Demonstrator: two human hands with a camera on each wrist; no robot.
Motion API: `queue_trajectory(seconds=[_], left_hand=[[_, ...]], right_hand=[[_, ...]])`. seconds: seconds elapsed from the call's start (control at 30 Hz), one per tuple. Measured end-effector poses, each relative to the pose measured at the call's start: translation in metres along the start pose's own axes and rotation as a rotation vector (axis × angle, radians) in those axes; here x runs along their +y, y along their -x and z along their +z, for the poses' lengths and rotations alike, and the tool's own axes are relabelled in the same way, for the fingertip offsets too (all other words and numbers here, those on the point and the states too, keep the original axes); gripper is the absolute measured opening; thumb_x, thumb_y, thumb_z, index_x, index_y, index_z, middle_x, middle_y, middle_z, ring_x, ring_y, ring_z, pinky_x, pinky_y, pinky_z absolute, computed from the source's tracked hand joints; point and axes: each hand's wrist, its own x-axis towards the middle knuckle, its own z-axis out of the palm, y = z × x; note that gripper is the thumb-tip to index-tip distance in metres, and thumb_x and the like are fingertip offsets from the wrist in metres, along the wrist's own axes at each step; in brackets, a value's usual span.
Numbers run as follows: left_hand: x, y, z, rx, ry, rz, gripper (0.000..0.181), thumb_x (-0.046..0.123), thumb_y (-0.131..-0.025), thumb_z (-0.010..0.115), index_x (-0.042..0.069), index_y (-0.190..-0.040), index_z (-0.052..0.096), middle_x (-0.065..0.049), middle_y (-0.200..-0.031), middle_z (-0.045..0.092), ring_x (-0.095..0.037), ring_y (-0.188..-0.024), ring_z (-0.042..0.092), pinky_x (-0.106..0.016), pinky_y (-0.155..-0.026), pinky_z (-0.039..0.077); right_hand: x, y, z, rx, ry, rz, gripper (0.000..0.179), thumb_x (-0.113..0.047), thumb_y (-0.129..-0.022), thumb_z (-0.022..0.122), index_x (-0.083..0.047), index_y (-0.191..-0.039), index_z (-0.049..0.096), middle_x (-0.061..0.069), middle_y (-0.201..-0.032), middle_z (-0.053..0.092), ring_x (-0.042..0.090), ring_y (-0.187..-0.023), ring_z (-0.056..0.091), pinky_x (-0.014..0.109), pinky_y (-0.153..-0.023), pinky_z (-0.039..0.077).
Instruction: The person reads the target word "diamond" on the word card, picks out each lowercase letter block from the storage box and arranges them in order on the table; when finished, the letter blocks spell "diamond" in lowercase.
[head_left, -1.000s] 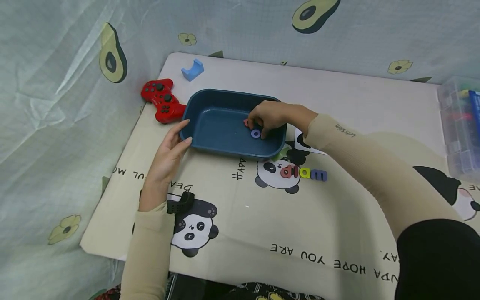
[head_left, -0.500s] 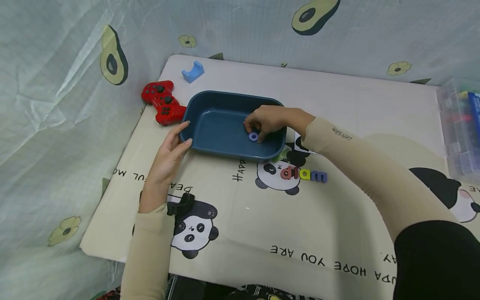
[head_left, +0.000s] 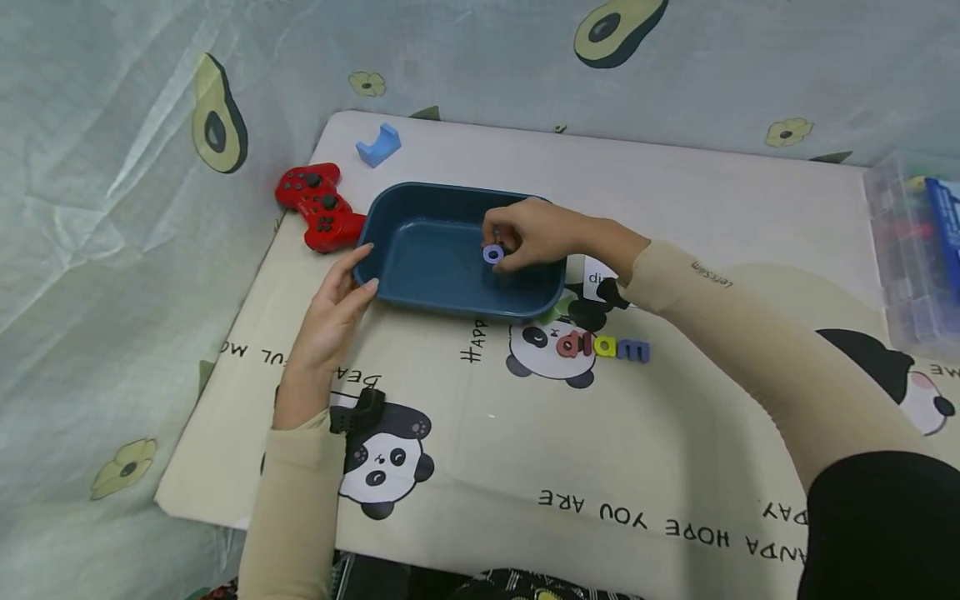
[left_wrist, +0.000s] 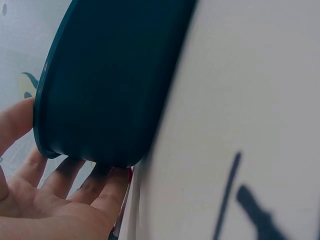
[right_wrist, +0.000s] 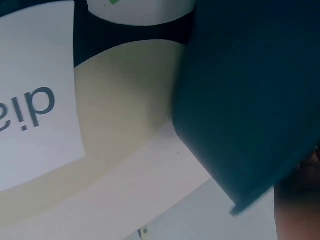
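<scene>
A dark blue plastic tub stands on the table. At its left end my left hand holds the rim and end wall; the left wrist view shows the fingers spread along the outer wall. Inside the tub's right half, my right hand pinches a small purple ring-shaped letter above the floor of the tub. In the right wrist view the tub wall hides most of that hand. In front of the tub lies a row of letters: red ones, a yellow one and a purple m.
A red game controller lies at the tub's left, with a light blue cradle-shaped piece behind it. Beside the tub's right end lies a white card printed with letters. A clear plastic case sits at the table's right edge.
My right hand has risen a little and moved left inside the tub, and the purple letter has come up with it. The left hand keeps its place on the tub.
</scene>
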Motion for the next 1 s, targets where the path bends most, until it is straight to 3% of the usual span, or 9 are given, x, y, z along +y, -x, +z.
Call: queue_trajectory(seconds=[0.2,0.47,0.67,0.77,1.0], left_hand=[[0.002,-0.001,-0.001,-0.008,0.000,-0.005,0.051,0.002,-0.097,0.049,0.004,-0.146,0.032,-0.010,-0.156,0.012,-0.022,-0.139,0.017,-0.033,-0.111,0.021],[0.007,0.000,-0.007,0.002,0.025,-0.015,0.050,0.002,-0.098,0.047,0.006,-0.146,0.033,-0.011,-0.155,0.012,-0.025,-0.137,0.019,-0.031,-0.110,0.024],[0.011,0.004,-0.013,0.015,0.033,-0.017,0.050,0.003,-0.098,0.048,0.008,-0.145,0.034,-0.012,-0.155,0.013,-0.026,-0.136,0.021,-0.031,-0.110,0.024],[0.013,0.006,-0.016,0.026,0.034,-0.019,0.050,0.003,-0.097,0.049,0.009,-0.145,0.035,-0.012,-0.155,0.014,-0.027,-0.136,0.021,-0.031,-0.110,0.024],[0.017,0.009,-0.020,0.026,0.090,-0.007,0.049,0.000,-0.097,0.047,0.008,-0.145,0.036,-0.011,-0.155,0.011,-0.026,-0.138,0.018,-0.028,-0.109,0.024]], right_hand=[[-0.014,0.039,-0.011,0.109,-0.013,0.004,0.025,-0.017,-0.083,0.071,-0.008,-0.100,0.054,0.003,-0.075,0.049,0.017,-0.067,0.046,0.032,-0.062,0.039],[-0.024,0.107,-0.013,0.191,0.083,0.135,0.025,-0.014,-0.082,0.071,-0.007,-0.100,0.056,0.001,-0.075,0.049,0.016,-0.072,0.047,0.032,-0.063,0.043],[-0.021,0.156,0.003,0.184,0.144,0.318,0.023,-0.015,-0.081,0.072,-0.008,-0.097,0.057,0.001,-0.075,0.050,0.015,-0.067,0.045,0.031,-0.058,0.039],[-0.017,0.176,0.016,0.177,0.157,0.371,0.020,-0.015,-0.080,0.072,-0.010,-0.092,0.057,0.001,-0.073,0.048,0.014,-0.063,0.043,0.029,-0.055,0.035],[-0.007,0.201,0.043,0.151,0.129,0.463,0.020,-0.021,-0.083,0.072,-0.013,-0.085,0.053,-0.003,-0.070,0.045,0.012,-0.063,0.042,0.029,-0.055,0.034]])
